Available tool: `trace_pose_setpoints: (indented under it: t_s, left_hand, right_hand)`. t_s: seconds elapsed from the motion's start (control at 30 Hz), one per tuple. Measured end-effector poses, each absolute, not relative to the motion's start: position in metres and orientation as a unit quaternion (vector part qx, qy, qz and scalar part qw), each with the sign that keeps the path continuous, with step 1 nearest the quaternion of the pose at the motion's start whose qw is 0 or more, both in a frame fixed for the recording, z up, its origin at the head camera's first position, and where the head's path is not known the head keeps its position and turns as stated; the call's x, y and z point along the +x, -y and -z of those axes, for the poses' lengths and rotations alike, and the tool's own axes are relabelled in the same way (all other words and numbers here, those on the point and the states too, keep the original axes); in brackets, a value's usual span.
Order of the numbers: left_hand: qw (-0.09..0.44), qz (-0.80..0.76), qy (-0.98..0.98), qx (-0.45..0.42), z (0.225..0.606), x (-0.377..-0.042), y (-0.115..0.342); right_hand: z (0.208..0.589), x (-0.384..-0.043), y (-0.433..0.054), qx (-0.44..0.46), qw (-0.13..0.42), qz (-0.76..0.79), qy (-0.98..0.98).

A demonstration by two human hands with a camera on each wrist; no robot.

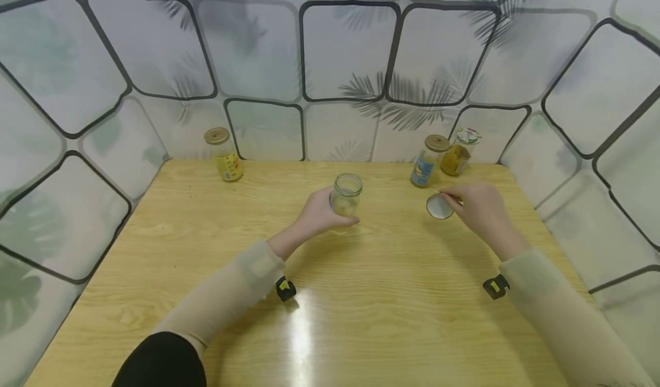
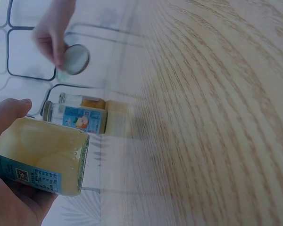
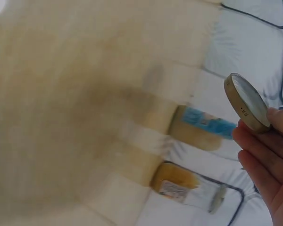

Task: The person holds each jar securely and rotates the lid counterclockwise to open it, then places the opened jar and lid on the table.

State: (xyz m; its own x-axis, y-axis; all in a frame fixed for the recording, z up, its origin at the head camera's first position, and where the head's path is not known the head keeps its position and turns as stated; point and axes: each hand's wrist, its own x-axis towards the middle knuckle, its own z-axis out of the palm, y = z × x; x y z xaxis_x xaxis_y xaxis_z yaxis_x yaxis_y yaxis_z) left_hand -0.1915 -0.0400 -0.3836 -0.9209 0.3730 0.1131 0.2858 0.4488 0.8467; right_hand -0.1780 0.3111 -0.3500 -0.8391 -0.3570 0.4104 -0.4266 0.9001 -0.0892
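In the head view my left hand (image 1: 319,210) grips an uncapped glass jar (image 1: 346,197) near the middle of the table. The left wrist view shows the same jar (image 2: 47,150) with pale yellowish contents and a blue label; fingers and thumb wrap round it. Over to the right, my right hand (image 1: 476,206) pinches a round metal lid (image 1: 440,206) by its edge, its silvery inner face showing. Seen from the right wrist, the lid (image 3: 246,102) has a gold rim, held between the thumb and fingers.
A capped jar with a blue label (image 1: 424,166) and a partly filled jar with a patterned lid (image 1: 456,157) stand at the back right of the wooden table (image 1: 232,318). A yellow-labelled jar (image 1: 227,161) stands at the back left. Patterned panels (image 1: 350,49) surround the table.
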Motion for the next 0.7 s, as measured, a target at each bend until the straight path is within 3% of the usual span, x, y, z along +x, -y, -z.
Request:
trace_pose_setpoints:
  t_s: [0.43,0.7]
  left_hand:
    - [0.043,-0.489,-0.849,0.197,0.386,-0.195,0.041]
    - [0.048,-0.483,-0.853,0.19,0.387,-0.195,0.039]
  right_hand:
    - [0.397,-0.152,-0.339,0.138,0.024,-0.064,0.988]
    - [0.407,-0.148,-0.337,0.142,0.006,-0.053,0.988]
